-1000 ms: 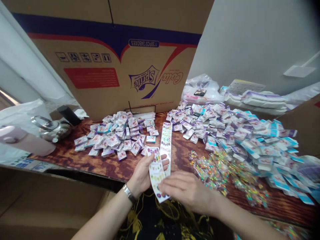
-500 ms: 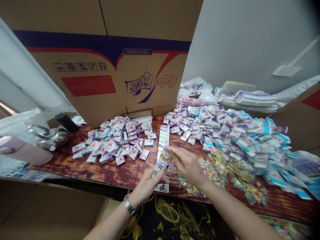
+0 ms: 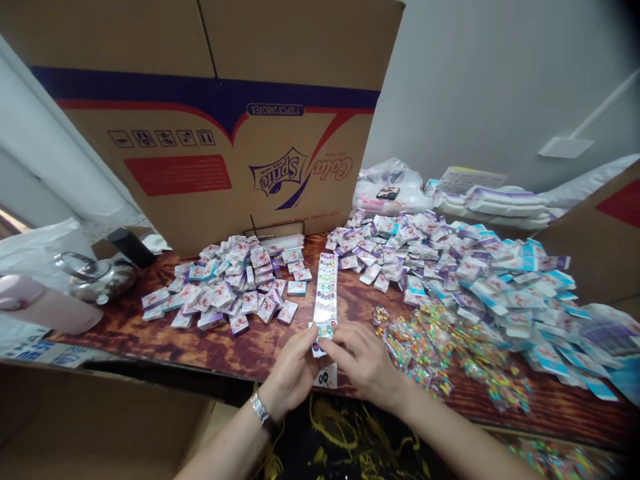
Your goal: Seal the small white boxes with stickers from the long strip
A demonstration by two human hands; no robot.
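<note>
Both hands meet near the table's front edge around a small sticker sheet (image 3: 325, 329) printed with coloured round pictures. My left hand (image 3: 296, 363) is closed on its left side, thumb on top. From the right, my right hand (image 3: 367, 360) closes on it with the fingertips. A longer sticker strip (image 3: 327, 283) with rows of small pictures lies flat on the table just beyond. Whether the held sheet is folded or joined to that strip, I cannot tell. Below the hands shows a white piece with dark ovals (image 3: 327, 377). Fingers hide parts of the held sheet.
Small printed boxes (image 3: 220, 290) lie heaped on the left; a larger pile of flattened-looking boxes (image 3: 500, 287) spreads right. Candy packets (image 3: 425, 343) lie beside my right hand. A big carton (image 3: 190, 167) stands behind. A metal kettle (image 3: 103, 280) and pink bottle (image 3: 45, 303) stand left.
The sticker piece in my hands now shows as a shorter sheet. My right hand has come down and in beside my left. Some candy packets near the right wrist have shifted right.
</note>
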